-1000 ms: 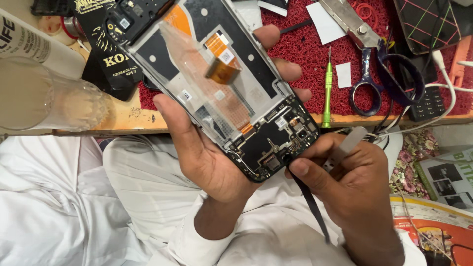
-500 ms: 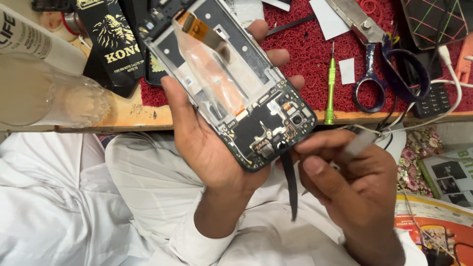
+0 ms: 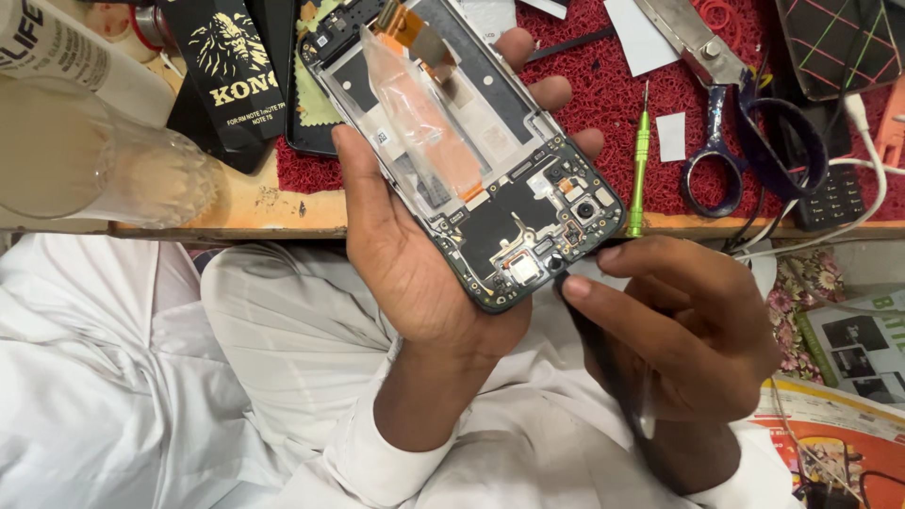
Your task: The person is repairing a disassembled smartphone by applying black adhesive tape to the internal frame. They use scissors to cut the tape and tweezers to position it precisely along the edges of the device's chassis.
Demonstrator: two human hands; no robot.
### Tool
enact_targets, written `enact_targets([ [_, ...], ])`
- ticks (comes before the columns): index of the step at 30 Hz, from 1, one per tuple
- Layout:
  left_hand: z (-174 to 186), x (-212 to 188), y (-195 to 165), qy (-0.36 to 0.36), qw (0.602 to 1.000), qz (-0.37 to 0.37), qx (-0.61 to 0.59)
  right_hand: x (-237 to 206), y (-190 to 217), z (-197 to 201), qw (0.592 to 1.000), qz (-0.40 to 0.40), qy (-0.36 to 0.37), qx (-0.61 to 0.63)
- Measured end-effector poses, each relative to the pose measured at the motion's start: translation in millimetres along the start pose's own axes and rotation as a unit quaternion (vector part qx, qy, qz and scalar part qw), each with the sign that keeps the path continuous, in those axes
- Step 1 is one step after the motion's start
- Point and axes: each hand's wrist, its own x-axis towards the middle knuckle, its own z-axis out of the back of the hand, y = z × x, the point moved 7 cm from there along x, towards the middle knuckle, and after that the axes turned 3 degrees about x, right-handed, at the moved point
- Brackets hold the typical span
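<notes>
My left hand (image 3: 415, 283) grips an opened phone (image 3: 471, 151) with its back cover off, tilted so the black circuit board (image 3: 537, 226) and camera modules point toward me. An orange flex cable (image 3: 410, 28) and a clear film lie along its middle. My right hand (image 3: 679, 330) pinches a thin black prying tool (image 3: 613, 377), whose tip touches the lower corner of the board next to a small silver shield. The fingertips of my left hand curl over the phone's far edge.
A red mat (image 3: 603, 104) covers the wooden bench (image 3: 255, 207). On it lie a green screwdriver (image 3: 640, 160), scissors (image 3: 735, 104) with dark handles, white paper scraps and cables. A clear glass (image 3: 104, 160) and a black package (image 3: 231, 71) sit at left. Magazines (image 3: 848, 377) lie at lower right.
The phone has swung so its board end sits lower right and closer. My right hand has brought the tool's tip up against the board's corner.
</notes>
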Motion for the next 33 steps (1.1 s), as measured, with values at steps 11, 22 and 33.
enact_targets([
  [11,-3.7,0.6,-1.3,-0.002,1.0,-0.004,-0.024,7.8,14.6,1.1,0.999,0.008,0.025,-0.046],
  [22,-7.3,-0.3,-3.1,-0.003,1.0,-0.017,-0.011,16.4,16.5,-0.9,0.997,0.066,0.032,-0.034],
  [33,-3.0,6.5,-7.4,0.004,0.999,-0.051,-0.006,8.8,-19.5,5.3,0.966,-0.212,-0.072,0.13],
])
